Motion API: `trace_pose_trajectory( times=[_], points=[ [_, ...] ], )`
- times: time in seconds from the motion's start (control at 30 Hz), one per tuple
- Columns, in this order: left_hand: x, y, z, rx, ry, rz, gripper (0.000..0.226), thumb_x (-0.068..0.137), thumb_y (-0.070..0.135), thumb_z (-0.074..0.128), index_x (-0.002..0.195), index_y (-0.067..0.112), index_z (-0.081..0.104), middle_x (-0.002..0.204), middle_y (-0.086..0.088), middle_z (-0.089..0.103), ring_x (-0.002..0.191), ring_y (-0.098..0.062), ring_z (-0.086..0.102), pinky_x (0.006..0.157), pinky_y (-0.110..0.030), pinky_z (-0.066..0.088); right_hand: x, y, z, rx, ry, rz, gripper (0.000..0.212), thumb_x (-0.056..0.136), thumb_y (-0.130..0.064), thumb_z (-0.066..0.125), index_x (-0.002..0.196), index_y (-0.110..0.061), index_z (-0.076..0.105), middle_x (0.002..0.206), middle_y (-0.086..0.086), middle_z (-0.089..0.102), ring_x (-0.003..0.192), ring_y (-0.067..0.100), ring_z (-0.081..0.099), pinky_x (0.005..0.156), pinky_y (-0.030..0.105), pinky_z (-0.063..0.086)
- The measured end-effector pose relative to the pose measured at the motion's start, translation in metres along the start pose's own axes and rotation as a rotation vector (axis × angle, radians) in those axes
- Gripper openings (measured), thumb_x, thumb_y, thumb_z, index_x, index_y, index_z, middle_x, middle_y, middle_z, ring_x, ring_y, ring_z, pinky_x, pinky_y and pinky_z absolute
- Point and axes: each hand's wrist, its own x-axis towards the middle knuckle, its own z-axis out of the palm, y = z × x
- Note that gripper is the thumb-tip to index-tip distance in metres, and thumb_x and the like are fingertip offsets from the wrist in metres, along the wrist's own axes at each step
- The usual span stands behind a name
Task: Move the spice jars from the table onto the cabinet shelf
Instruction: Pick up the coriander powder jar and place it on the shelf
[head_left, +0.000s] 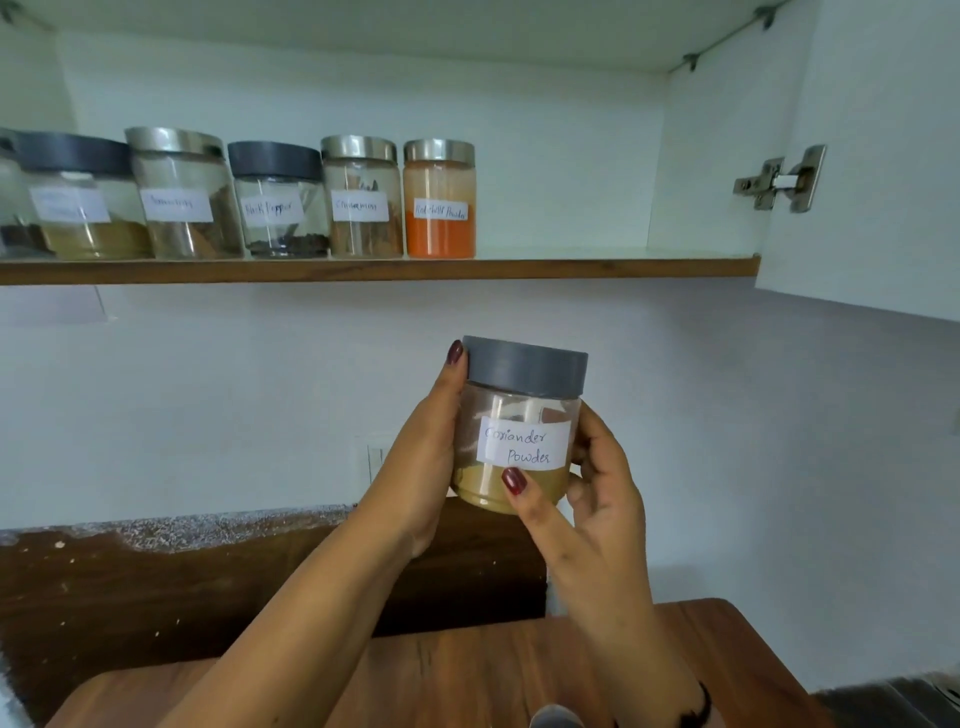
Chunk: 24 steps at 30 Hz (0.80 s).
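Head view: both hands were clamped on a clear plastic jar with a grey lid (522, 415), hand-labelled coriander powder. It was held upright in the air just below centre, above the brown wooden counter (467, 675) at 6 o'clock. The left hand (426, 467) wrapped its 9 o'clock side, one fingertip at the lid's edge. The right hand (602, 499) gripped the 3 o'clock side, one finger lying across the front below the label. At 10 o'clock a row of labelled glass jars (275, 208) stood on the wood-edged cabinet shelf (571, 267), an orange-powder jar with a steel lid (439, 208) at the row's 3 o'clock end.
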Motion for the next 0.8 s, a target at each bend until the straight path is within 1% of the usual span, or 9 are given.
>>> trace_pose_trajectory(
  times=[0.1, 0.2, 0.27, 0.33, 0.43, 0.57, 0.63, 0.73, 0.8],
  points=[
    [0.016, 0.014, 0.002, 0.088, 0.019, 0.085, 0.055, 0.079, 0.071, 0.028, 0.116, 0.044, 0.058, 0.103, 0.014, 0.075, 0.097, -0.003, 0.072, 0.081, -0.021, 0.057, 0.018, -0.005, -0.002, -0.053, -0.021, -0.044, 0.085, 0.06, -0.061, 0.077, 0.136, -0.04, 0.046, 0.137, -0.007, 0.056, 0.124, 0.015, 0.058, 0.094, 0.041, 0.058],
    [0.029, 0.025, 0.002, 0.153, 0.066, 0.212, 0.055, 0.081, 0.063, 0.039, 0.125, 0.035, 0.053, 0.118, 0.012, 0.065, 0.097, 0.005, 0.067, 0.073, -0.012, 0.054, 0.044, -0.011, -0.004, -0.077, 0.011, -0.079, 0.087, 0.062, -0.058, 0.074, 0.14, -0.034, 0.044, 0.138, -0.007, 0.054, 0.124, 0.013, 0.057, 0.095, 0.04, 0.057],
    [0.037, 0.027, -0.002, 0.189, 0.096, 0.301, 0.056, 0.084, 0.056, 0.051, 0.133, 0.028, 0.052, 0.128, 0.009, 0.062, 0.103, 0.003, 0.066, 0.077, -0.012, 0.054, 0.064, -0.016, -0.005, -0.072, 0.024, -0.118, 0.088, 0.064, -0.056, 0.074, 0.143, -0.03, 0.044, 0.138, -0.005, 0.054, 0.123, 0.013, 0.057, 0.095, 0.041, 0.057],
    [0.045, 0.025, -0.007, 0.274, 0.097, 0.372, 0.06, 0.088, 0.052, 0.06, 0.142, 0.028, 0.048, 0.138, 0.011, 0.059, 0.116, -0.004, 0.062, 0.09, -0.021, 0.055, 0.085, -0.02, -0.005, -0.076, 0.034, -0.157, 0.088, 0.067, -0.055, 0.074, 0.145, -0.027, 0.043, 0.139, -0.002, 0.053, 0.124, 0.014, 0.056, 0.095, 0.04, 0.057],
    [0.059, 0.022, -0.011, 0.392, 0.089, 0.442, 0.065, 0.09, 0.048, 0.061, 0.149, 0.03, 0.042, 0.146, 0.012, 0.052, 0.128, -0.007, 0.056, 0.105, -0.029, 0.049, 0.114, -0.025, -0.003, -0.129, 0.051, -0.231, 0.085, 0.074, -0.057, 0.077, 0.146, -0.026, 0.042, 0.137, -0.004, 0.047, 0.123, 0.01, 0.055, 0.093, 0.032, 0.058],
    [0.081, 0.027, -0.011, 0.494, 0.19, 0.539, 0.063, 0.088, 0.049, 0.055, 0.147, 0.028, 0.045, 0.142, 0.015, 0.053, 0.126, 0.002, 0.052, 0.1, -0.009, 0.042, 0.147, -0.025, 0.003, -0.219, 0.049, -0.299, 0.085, 0.075, -0.052, 0.069, 0.148, -0.023, 0.039, 0.127, -0.005, 0.039, 0.12, 0.008, 0.052, 0.093, 0.017, 0.054],
    [0.094, 0.03, -0.013, 0.543, 0.23, 0.565, 0.062, 0.09, 0.048, 0.054, 0.147, 0.025, 0.047, 0.141, 0.01, 0.056, 0.125, 0.0, 0.053, 0.1, -0.009, 0.041, 0.161, -0.023, 0.007, -0.246, 0.029, -0.317, 0.086, 0.075, -0.052, 0.068, 0.15, -0.022, 0.037, 0.125, -0.005, 0.037, 0.121, 0.01, 0.051, 0.093, 0.014, 0.052],
    [0.114, 0.034, -0.017, 0.59, 0.276, 0.596, 0.053, 0.095, 0.039, 0.059, 0.145, 0.022, 0.05, 0.14, 0.008, 0.058, 0.122, -0.001, 0.054, 0.097, -0.008, 0.043, 0.183, -0.019, 0.01, -0.268, -0.003, -0.356, 0.085, 0.077, -0.05, 0.069, 0.15, -0.019, 0.036, 0.123, -0.003, 0.036, 0.123, 0.014, 0.05, 0.094, 0.018, 0.054],
    [0.127, 0.034, -0.019, 0.619, 0.293, 0.623, 0.051, 0.097, 0.035, 0.06, 0.145, 0.02, 0.05, 0.141, 0.006, 0.057, 0.125, -0.005, 0.054, 0.102, -0.017, 0.048, 0.196, -0.017, 0.01, -0.306, -0.014, -0.384, 0.082, 0.081, -0.047, 0.07, 0.15, -0.019, 0.036, 0.121, -0.002, 0.036, 0.122, 0.012, 0.051, 0.089, 0.014, 0.054]
  ],
)
